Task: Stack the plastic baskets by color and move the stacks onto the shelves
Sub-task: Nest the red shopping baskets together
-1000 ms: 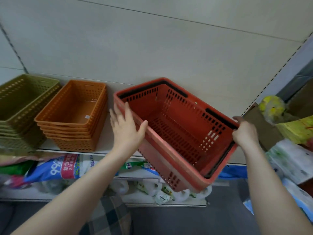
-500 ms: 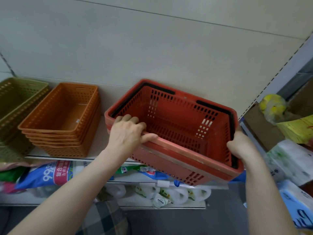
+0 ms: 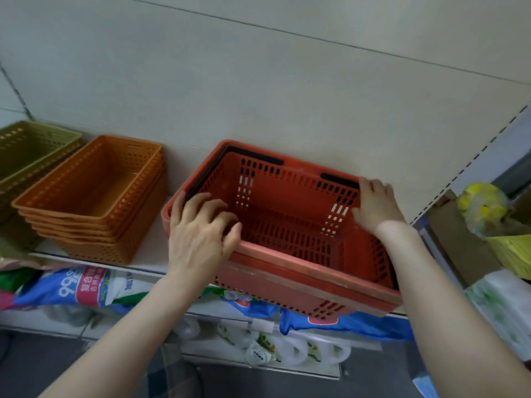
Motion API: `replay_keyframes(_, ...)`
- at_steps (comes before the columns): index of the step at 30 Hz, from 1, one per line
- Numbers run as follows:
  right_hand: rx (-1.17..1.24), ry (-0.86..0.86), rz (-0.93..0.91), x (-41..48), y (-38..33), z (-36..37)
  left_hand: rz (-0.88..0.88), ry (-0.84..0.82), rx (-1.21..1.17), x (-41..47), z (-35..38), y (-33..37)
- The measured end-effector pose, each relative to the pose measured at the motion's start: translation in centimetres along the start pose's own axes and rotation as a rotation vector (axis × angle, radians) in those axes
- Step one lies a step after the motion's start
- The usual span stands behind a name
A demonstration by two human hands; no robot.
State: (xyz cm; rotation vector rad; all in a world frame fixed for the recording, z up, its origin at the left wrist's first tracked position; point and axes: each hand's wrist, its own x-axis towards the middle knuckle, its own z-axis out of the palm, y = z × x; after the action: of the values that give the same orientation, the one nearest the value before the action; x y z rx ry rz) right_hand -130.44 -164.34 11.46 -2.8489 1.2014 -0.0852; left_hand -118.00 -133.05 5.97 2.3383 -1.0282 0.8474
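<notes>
A stack of red plastic baskets (image 3: 290,225) with black handles sits on the shelf board (image 3: 149,264) against the back panel, its near edge overhanging the shelf front. My left hand (image 3: 201,234) hovers at the near-left rim, fingers apart and blurred, holding nothing. Over the far-right rim lies my right hand (image 3: 376,205), fingers stretched out rather than closed around it. To the left on the same shelf stand a stack of orange baskets (image 3: 94,196) and, at the frame's edge, a stack of olive-green baskets (image 3: 28,156).
Under the shelf lie blue and white packages (image 3: 74,291) and bagged goods (image 3: 275,349). On the right are a yellow basket (image 3: 514,254), a yellow item in a clear bag (image 3: 482,208) and cardboard (image 3: 451,239). A narrow gap separates the orange and red stacks.
The red stack went from tilted in the air to level and pushed back on the shelf. Both hands loosened from their grip on its rim.
</notes>
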Motion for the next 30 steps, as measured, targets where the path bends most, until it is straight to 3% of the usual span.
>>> replay_keyframes(3, 0.034, 0.011, -0.301, 5.6, -1.8, -0.2, -0.320, 0.040, -0.056, -1.4, 0.5, 2.3)
replay_keyframes(10, 0.070, -0.211, -0.409, 10.4, -4.0, -0.8, -1.044, -0.036, -0.667, -3.5, 0.0, 11.6)
replay_keyframes(17, 0.144, -0.415, -0.395, 6.6, -2.3, -3.2, -1.299, -0.214, -0.917, -6.4, -0.7, 15.0)
replay_keyframes(21, 0.389, -0.528, -0.292, 2.1, 0.6, -3.1, -1.255, -0.124, -1.148, -8.5, -3.0, 13.3)
replay_keyframes(25, 0.590, -0.455, -0.175, -4.3, 2.1, -1.1, -1.216, -0.080, -1.245, -11.7, -6.1, 11.8)
replay_keyframes(30, 0.762, -0.493, -0.214, -16.3, -1.2, 0.9, -1.354, -0.049, -1.269, -18.8, -10.9, 6.6)
